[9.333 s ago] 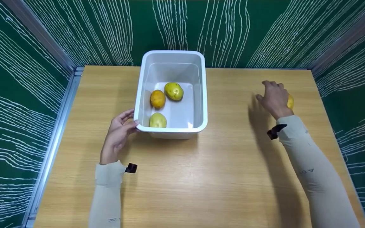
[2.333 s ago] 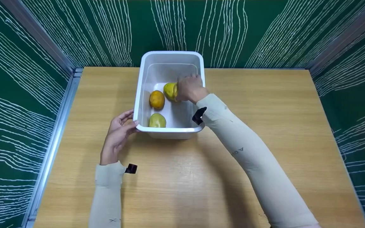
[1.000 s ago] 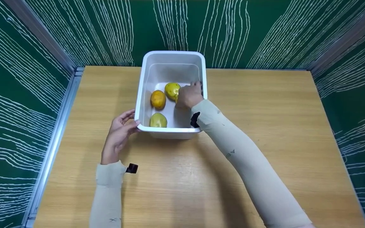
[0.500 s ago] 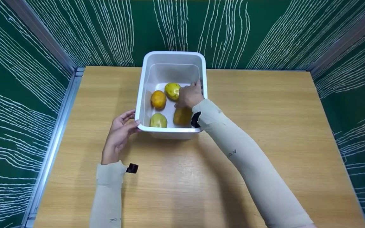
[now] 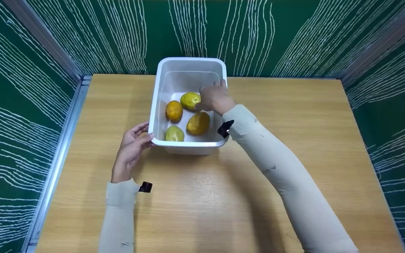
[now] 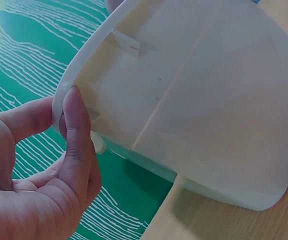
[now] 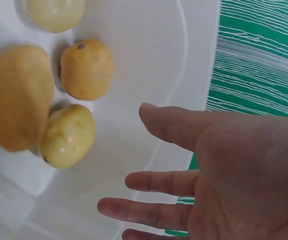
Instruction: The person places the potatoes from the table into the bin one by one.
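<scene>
My left hand (image 5: 130, 151) pinches the front left corner of a white plastic bin (image 5: 188, 144). In the left wrist view, the thumb and index finger of the left hand (image 6: 49, 170) grip its rim. Over the bin's right side is my right hand (image 5: 214, 98), fingers spread and holding nothing, as the right wrist view confirms (image 7: 239, 175). A large yellow-orange mango (image 5: 198, 123) lies on the bin floor below it. Around that lie a spotted yellow-green fruit (image 5: 190, 100), partly behind the right hand, a smaller orange-yellow fruit (image 5: 174, 111) and a pale green fruit (image 5: 174, 134).
The bin stands at the back middle of a wooden table (image 5: 294, 105). Green walls with white wavy lines (image 5: 188, 28) enclose the table at the back and both sides. Metal framing (image 5: 60, 140) runs along the left edge.
My right hand brought the mango from the table's right side into the bin, let go of it, and has risen towards the right rim. The left hand keeps its grip on the bin.
</scene>
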### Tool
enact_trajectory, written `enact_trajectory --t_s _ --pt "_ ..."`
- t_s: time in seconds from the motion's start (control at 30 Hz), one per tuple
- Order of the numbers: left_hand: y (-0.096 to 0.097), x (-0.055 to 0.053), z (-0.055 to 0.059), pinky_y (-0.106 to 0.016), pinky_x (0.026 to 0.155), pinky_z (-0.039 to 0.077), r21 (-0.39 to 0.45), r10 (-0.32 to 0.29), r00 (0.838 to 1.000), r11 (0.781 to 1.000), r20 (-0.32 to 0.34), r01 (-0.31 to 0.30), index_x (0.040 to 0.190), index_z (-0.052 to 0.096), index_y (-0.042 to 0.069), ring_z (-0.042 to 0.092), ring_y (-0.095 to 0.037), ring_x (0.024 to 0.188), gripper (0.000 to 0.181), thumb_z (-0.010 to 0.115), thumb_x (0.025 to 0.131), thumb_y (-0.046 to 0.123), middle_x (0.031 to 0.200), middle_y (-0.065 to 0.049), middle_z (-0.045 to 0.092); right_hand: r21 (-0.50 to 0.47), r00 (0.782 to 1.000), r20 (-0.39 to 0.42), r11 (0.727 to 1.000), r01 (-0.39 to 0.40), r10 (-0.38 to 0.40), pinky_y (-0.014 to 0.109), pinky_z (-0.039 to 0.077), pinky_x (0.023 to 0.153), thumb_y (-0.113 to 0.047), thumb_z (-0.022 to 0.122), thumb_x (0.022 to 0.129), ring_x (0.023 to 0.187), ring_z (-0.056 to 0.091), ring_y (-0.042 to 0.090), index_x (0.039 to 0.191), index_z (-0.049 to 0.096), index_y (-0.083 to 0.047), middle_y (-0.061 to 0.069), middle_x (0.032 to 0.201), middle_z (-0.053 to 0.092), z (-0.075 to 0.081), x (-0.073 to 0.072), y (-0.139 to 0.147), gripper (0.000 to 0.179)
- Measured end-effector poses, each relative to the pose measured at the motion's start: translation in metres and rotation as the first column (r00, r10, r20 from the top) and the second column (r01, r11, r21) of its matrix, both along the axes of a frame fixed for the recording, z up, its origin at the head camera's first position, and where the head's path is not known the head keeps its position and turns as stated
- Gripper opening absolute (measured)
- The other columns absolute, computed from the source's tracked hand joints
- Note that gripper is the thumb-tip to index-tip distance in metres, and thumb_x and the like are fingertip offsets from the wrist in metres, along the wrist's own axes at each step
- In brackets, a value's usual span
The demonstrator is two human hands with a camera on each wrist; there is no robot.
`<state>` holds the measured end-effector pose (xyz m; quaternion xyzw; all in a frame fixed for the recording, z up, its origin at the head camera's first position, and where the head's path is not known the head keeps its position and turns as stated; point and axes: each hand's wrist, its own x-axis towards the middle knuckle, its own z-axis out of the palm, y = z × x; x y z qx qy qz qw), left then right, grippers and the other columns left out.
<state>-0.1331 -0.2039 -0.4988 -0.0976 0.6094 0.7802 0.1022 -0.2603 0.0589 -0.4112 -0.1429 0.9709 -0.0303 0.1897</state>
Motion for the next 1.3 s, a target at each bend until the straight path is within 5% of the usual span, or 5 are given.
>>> enact_trajectory --t_s 0.7,1.3 --pt "0.001 0.001 -0.003 -0.021 0.074 0.065 0.002 0.004 1.000 1.000 -0.005 -0.004 0.152 0.042 -0.010 0.067 -0.015 0.090 0.056 0.059 0.099 -0.012 0.123 -0.010 0.056 -0.267 0.968 -0.205 0.960 0.088 -0.146 0.063 0.035 0.122 -0.034 0.071 0.100 0.135 0.049 0.044 0.146 0.060 -0.003 0.023 0.145 0.060 0.004 -0.004 0.065 0.057" --pt "0.003 0.001 -0.003 -0.021 0.071 0.063 0.025 0.019 1.000 1.000 -0.020 -0.018 0.149 0.044 -0.013 0.067 -0.014 0.087 0.053 0.058 0.097 -0.012 0.119 -0.008 0.060 -0.303 0.930 -0.291 0.944 0.132 -0.224 0.069 0.027 0.126 -0.030 0.070 0.101 0.148 0.037 0.050 0.152 0.051 0.001 0.026 0.161 0.043 -0.035 0.007 0.124 0.063"
